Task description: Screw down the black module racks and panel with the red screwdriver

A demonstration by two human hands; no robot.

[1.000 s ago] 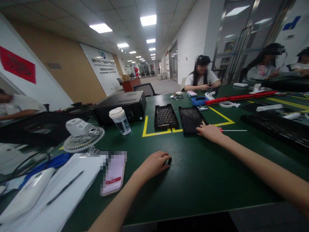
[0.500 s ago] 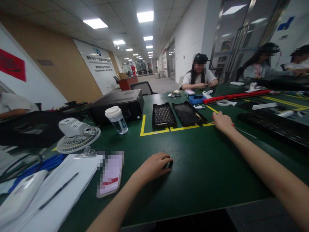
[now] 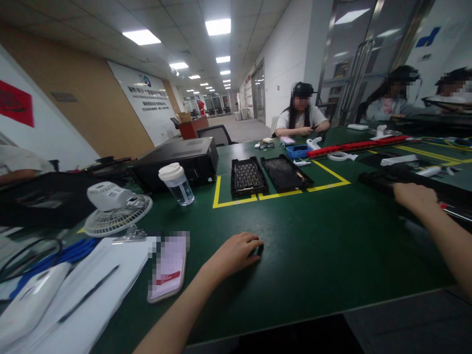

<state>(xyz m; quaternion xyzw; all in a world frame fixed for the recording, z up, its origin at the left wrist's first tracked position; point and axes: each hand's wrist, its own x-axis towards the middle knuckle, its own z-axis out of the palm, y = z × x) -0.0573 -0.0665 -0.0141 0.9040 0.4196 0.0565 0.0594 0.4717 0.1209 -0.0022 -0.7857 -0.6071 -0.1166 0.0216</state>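
My left hand (image 3: 236, 253) rests on the green table (image 3: 313, 255) near its front edge, fingers curled down over a small dark thing I cannot make out. Far to the right, my right hand (image 3: 415, 195) is closed on a red-handled screwdriver (image 3: 452, 210) whose thin metal shaft points right. That hand hovers over a long black tray (image 3: 383, 177). Two smaller black trays lie inside a yellow tape outline (image 3: 280, 194): the left tray (image 3: 249, 177) holds several small parts, and the right tray (image 3: 285, 172) looks bare.
A clear cup with a white lid (image 3: 176, 183), a small white fan (image 3: 114, 206), a phone (image 3: 167, 268) and a clipboard (image 3: 92, 290) lie to the left. A black box (image 3: 177, 162) stands behind them. Other people sit across the table (image 3: 300, 115) and at the right.
My right hand has swung from the bare tray's front corner far to the right, carrying the screwdriver over the long black tray. My left hand has stayed put.
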